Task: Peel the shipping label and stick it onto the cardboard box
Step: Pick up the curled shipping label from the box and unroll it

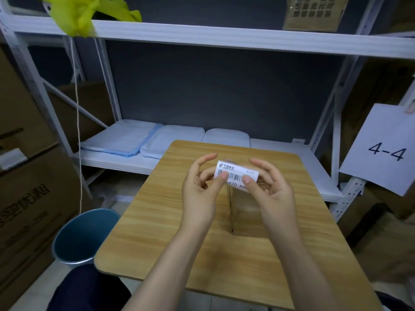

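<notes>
1. My left hand (199,187) pinches the shipping label (237,173) at its left end, thumb on the printed face, the other fingers curled loosely open above and behind it.
2. My right hand (272,189) grips the label's right end the same way, thumb pressed beside the barcode, index finger arched clear above.
3. The label hangs between both hands, barcode facing me, its lower edge hidden behind my thumbs.
4. Directly below my hands sits the cardboard box (246,212) on the wooden table (157,221); whether the label touches it, I cannot tell.
5. Beyond my left wrist, off the table's edge, stands a blue bin (83,236).
</notes>
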